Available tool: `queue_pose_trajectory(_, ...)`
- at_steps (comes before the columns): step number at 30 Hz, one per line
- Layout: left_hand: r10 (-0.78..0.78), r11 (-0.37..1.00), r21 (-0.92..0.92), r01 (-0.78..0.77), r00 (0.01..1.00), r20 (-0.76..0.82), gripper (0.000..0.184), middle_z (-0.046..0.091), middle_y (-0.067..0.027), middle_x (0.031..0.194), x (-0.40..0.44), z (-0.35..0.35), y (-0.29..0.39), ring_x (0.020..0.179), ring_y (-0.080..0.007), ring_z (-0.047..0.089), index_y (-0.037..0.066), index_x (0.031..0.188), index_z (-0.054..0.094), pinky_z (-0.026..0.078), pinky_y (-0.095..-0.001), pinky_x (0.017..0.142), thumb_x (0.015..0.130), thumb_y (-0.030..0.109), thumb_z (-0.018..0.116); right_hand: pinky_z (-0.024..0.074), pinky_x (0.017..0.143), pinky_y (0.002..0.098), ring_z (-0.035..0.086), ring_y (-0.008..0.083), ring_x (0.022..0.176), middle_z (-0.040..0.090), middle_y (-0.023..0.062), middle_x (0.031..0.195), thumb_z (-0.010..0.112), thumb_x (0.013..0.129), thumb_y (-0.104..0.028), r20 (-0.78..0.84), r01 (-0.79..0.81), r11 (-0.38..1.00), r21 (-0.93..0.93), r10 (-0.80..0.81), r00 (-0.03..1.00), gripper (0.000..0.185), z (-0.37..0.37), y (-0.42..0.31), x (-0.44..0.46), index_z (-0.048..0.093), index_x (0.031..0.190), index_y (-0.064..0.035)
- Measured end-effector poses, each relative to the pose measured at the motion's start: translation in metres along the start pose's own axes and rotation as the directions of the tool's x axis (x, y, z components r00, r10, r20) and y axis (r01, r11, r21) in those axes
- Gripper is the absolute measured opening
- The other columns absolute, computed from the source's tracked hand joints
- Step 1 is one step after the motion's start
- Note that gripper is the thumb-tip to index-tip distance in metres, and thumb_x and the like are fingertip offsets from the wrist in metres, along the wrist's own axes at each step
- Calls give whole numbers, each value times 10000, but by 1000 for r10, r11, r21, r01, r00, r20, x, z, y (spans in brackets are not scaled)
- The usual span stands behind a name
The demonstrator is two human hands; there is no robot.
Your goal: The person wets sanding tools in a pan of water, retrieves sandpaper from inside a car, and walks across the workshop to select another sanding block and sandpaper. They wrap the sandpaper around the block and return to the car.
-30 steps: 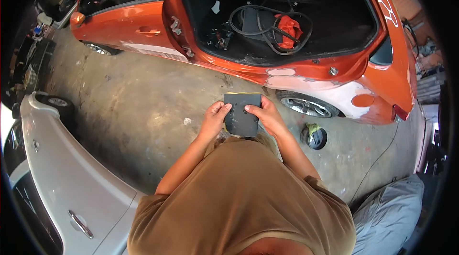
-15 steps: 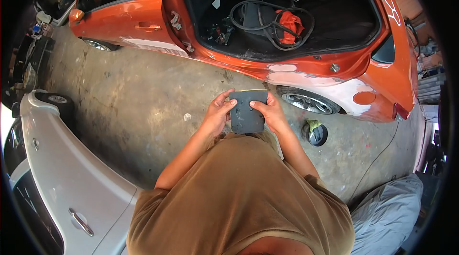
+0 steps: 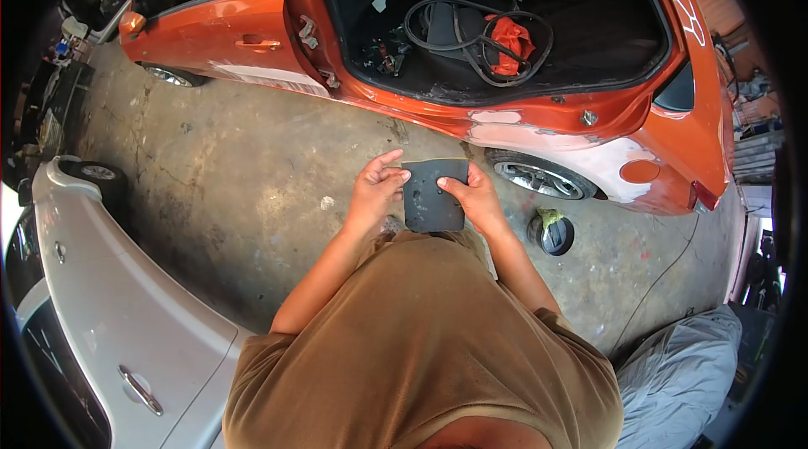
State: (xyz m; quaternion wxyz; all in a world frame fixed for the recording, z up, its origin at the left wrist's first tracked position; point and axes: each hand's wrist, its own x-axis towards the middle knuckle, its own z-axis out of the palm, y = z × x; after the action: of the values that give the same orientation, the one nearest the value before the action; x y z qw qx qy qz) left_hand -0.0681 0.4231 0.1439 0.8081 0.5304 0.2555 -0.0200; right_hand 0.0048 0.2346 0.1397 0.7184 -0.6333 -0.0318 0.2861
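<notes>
A dark grey square of sandpaper (image 3: pixel 434 205) with a thin yellow top edge and a few pale specks is held in front of my waist. My right hand (image 3: pixel 479 201) grips its right side, thumb pressed on the dark face and fingers mostly hidden behind. At the upper left edge is my left hand (image 3: pixel 373 191), its thumb tip touching or just beside the sheet. Its fingers are spread and lie left of the sheet.
An orange car (image 3: pixel 404 114) with sanded pale patches stands ahead, its door opening exposing a coiled hose (image 3: pixel 410 21). A round black container (image 3: pixel 558 240) holding a greenish cloth sits on the floor. A white car (image 3: pixel 139 297) is at left, a grey cover (image 3: pixel 686 373) lower right.
My left fingers have opened and moved outward from the sheet, the thumb sliding back to its edge. My right hand keeps its hold, with the sandpaper almost in the same place.
</notes>
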Motion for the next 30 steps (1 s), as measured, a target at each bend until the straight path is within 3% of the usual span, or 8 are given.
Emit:
queue_pose_trajectory(4,-59,998,15,58,997,51,201,648,28,917,1,-5,3,823,-67,598,106,1086,626,473,-237,681,890,128,664,502,757,254,607,89,835,666,32,952,672,872,-62,33,11,1000,-16,-11,999,207,2,-3,-2,583,1052,-9)
queue_pose_trajectory(10,33,998,53,-33,999,6,121,657,13,896,4,-6,-6,805,-71,612,84,1007,630,508,-247,676,889,97,656,499,754,250,599,84,826,665,28,943,670,883,-81,41,29,996,-83,-26,999,196,0,1,-3,587,1042,-3)
queue_pose_trajectory(13,48,997,67,-46,998,-30,103,642,33,848,3,-3,-5,734,-36,561,65,992,642,449,-206,625,894,94,649,497,751,248,596,82,824,664,24,940,670,884,-87,40,27,996,-87,-24,999,189,1,2,-5,591,1035,-5)
queue_pose_trajectory(19,54,995,88,-49,997,-52,86,643,20,837,2,-1,-5,753,-55,571,46,969,647,473,-233,659,887,71,654,488,722,242,586,78,800,652,7,901,657,902,-128,43,30,991,-128,-25,999,189,1,0,-7,596,1039,-12)
queue_pose_trajectory(24,303,888,363,-283,953,2,69,651,-22,831,4,-9,-12,759,-101,592,3,949,641,485,-267,674,885,29,639,447,654,232,525,60,730,600,-37,807,605,954,-217,-66,-77,993,-92,71,995,182,-4,-4,-7,618,965,-36)
queue_pose_trajectory(27,487,748,495,-442,872,43,54,646,-67,833,-5,0,-11,745,-144,597,-5,934,633,485,-284,673,885,18,630,420,640,224,478,49,704,566,-45,758,582,971,-236,-96,92,967,-239,-118,988,214,-2,0,-7,625,927,-32)
queue_pose_trajectory(30,614,637,551,-539,787,59,31,631,-100,835,-8,12,-8,737,-182,598,-2,916,624,482,-291,663,887,9,620,411,648,219,459,42,706,554,-39,736,579,974,-233,-129,141,975,-170,-163,978,225,-1,6,0,628,933,-17)
